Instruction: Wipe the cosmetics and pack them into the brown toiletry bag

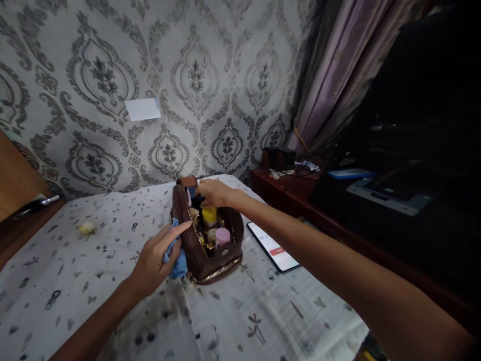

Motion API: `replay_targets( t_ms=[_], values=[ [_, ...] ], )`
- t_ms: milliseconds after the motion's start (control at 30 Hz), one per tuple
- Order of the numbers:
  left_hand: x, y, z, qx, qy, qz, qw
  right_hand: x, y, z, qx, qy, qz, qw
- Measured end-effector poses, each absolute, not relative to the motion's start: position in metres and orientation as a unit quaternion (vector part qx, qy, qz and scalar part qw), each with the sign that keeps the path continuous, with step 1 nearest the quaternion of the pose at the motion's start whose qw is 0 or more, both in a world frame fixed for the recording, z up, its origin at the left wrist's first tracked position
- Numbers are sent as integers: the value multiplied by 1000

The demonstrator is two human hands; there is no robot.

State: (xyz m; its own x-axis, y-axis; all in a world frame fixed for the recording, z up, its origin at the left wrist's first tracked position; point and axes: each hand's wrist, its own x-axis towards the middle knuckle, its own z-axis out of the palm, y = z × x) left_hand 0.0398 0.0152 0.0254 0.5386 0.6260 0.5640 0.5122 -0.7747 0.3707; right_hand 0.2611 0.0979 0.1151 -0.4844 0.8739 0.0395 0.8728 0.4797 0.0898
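An unzipped brown toiletry bag stands on the patterned white sheet. Inside it I see a yellow-lidded jar, a pink-lidded jar and other small containers. My left hand grips a crumpled blue cloth against the bag's left side, its index finger stretched along the zipped rim. At the far end, beside the brown handle strap, my right hand reaches into the opening with curled fingers. Whatever lies between those fingertips is dark and cannot be made out.
A phone with a lit timer screen lies right of the bag, partly under my right forearm. A small pale yellow object rests on the sheet at left. Dark red furniture with cables borders the right side; a patterned wall stands behind.
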Motion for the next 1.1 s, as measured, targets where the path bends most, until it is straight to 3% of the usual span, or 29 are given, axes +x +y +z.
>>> replay_targets(
  t_ms=[267, 433, 633, 900, 1100],
  values=[
    [42, 13, 32, 874, 337, 339, 88, 276, 60, 122, 499, 856, 81, -104],
    [41, 14, 30, 875, 327, 346, 91, 271, 46, 130, 451, 890, -61, 13],
    [39, 15, 27, 877, 330, 340, 86, 247, 52, 133, 456, 867, -72, 188],
    [39, 16, 27, 877, 331, 337, 81, 237, 64, 129, 399, 872, -97, 268],
    [37, 17, 27, 880, 328, 334, 83, 242, 70, 122, 391, 883, -96, 240]
  ],
)
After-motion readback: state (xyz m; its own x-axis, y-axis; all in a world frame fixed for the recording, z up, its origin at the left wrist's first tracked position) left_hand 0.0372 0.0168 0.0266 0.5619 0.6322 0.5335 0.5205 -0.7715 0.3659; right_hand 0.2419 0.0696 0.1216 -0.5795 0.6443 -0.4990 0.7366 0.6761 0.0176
